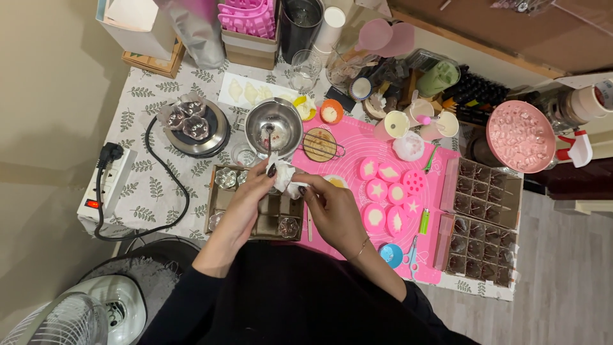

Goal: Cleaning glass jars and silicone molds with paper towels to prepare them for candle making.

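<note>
In the head view, the person's two hands meet over the middle of the surface (159, 191), which has a cloth with a leaf pattern. The left hand (246, 198) and the right hand (332, 207) both hold one crumpled white tissue (286, 179), just above a brown tray (220, 201) with small clear moulds. The left grip is closed: thumb and fingers pinch the upper part of the tissue, and a thin spoon handle (269, 142) rises from this place toward the metal bowl (274, 124) just behind; I cannot tell if the fingers also hold the handle. It seems the tissue is wrapped there to wipe something, so both hands stay close together. The right grip is also closed, its fingertips pressing the lower right side of the tissue. To the right lies a pink mat (357, 144) with round pink moulds (389, 195) in a group, probably kept flat so the fillings stay level. Farther right are two brown boxes with compartments (482, 223). On the left, a round hot plate (198, 128) carries small clear cups, and its black cable goes to a power strip (105, 185) at the left edge.
</note>
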